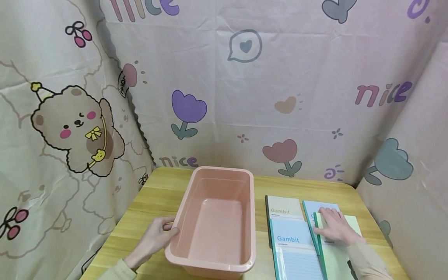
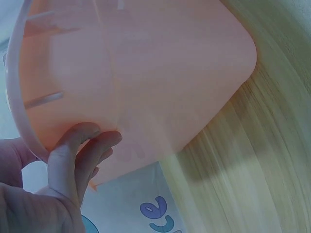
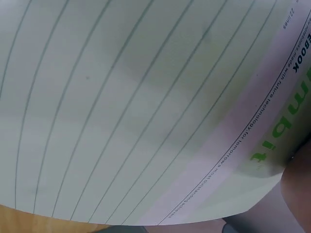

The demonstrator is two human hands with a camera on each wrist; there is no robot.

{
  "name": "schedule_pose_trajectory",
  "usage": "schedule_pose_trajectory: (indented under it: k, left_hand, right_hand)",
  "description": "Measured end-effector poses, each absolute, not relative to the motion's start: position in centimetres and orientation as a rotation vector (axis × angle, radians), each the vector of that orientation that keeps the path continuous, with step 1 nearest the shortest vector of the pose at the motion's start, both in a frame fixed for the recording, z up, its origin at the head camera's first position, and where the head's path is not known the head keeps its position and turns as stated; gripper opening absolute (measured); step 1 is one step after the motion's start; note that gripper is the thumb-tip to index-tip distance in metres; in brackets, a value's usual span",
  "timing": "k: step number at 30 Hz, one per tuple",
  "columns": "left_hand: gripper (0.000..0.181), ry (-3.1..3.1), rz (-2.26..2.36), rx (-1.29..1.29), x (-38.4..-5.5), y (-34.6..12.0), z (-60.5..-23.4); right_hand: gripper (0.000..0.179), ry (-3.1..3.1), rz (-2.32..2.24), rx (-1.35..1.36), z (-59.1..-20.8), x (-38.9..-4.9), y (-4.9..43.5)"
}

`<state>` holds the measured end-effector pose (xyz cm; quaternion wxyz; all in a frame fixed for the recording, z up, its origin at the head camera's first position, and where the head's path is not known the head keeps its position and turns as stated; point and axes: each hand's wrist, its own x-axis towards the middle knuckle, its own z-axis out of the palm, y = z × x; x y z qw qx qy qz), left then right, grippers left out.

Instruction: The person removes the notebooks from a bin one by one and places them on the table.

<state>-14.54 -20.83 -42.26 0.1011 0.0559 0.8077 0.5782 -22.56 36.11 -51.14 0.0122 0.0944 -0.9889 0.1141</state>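
Observation:
My left hand [image 1: 159, 235] holds a deep pink plastic basin [image 1: 216, 264] by its left side, with the thumb at the rim. The left wrist view shows the fingers [image 2: 63, 160] lying along the outside wall under that rim. On the right, my right hand [image 1: 336, 225] rests on the upper part of a pale green notebook [image 1: 341, 258], thumb out toward its spine. This notebook overlaps a blue notebook [image 1: 309, 206] behind it. Its lined cover [image 3: 121, 107] fills the right wrist view, where part of a finger [image 3: 299, 189] shows at the right edge.
Between the basin and my right hand lie a cream notebook [image 1: 284, 201] and another blue notebook [image 1: 294, 233], overlapping. All stand on a wooden table [image 1: 147, 198]. A printed curtain [image 1: 217, 97] closes off the back, with more cloth at both sides.

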Motion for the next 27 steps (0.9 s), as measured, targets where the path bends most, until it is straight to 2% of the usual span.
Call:
schedule_pose_trajectory:
  k: [18,27]
  left_hand:
    - [0.058,2.359,1.698,0.184,-14.7,-21.3,-42.3]
    - [0.066,2.356,1.685,0.1,-16.1,-23.3,-43.4]
  right_hand:
    - [0.063,-3.042,0.425,0.342,-53.2,-22.0,36.5]
    - [0.077,-2.972,0.459,0.326,-52.7,-20.4,35.9]
